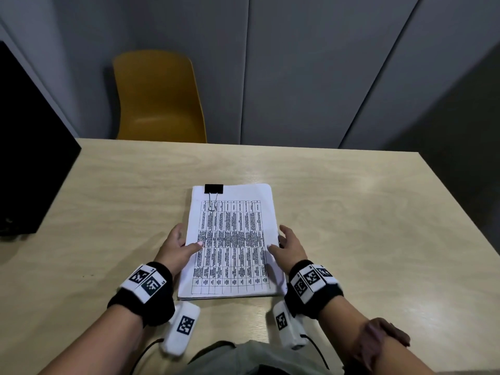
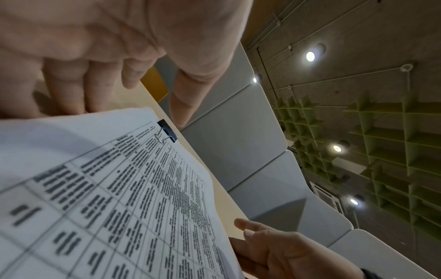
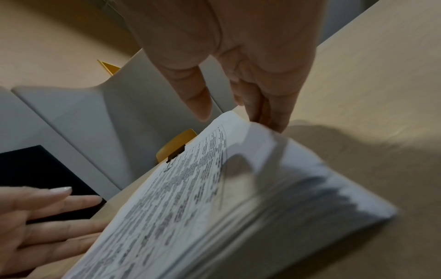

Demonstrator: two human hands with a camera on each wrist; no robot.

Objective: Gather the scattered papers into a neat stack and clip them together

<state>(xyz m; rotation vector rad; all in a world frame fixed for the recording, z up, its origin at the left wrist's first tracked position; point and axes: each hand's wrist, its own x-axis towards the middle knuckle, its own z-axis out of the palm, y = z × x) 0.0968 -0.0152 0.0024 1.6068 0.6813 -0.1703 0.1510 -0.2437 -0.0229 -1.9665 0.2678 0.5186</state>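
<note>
A stack of white papers [image 1: 232, 239] with a printed table on top lies flat in the middle of the wooden table [image 1: 365, 212]. A black binder clip [image 1: 213, 188] grips its far edge near the left corner, wire handle folded onto the page. My left hand [image 1: 182, 240] sits at the stack's left edge, thumb on the top sheet, fingers straight alongside. My right hand [image 1: 285, 243] mirrors it at the right edge. In the left wrist view the straight fingers [image 2: 71, 88] reach down behind the papers [image 2: 95, 188]. In the right wrist view the fingers [image 3: 269, 109] touch the paper's edge [image 3: 250, 132].
A yellow chair [image 1: 159, 98] stands behind the table's far edge. A large black object [image 1: 29, 158] fills the table's left side. Grey wall panels [image 1: 311, 77] close off the back. Bare tabletop lies to the right of the stack and beyond it.
</note>
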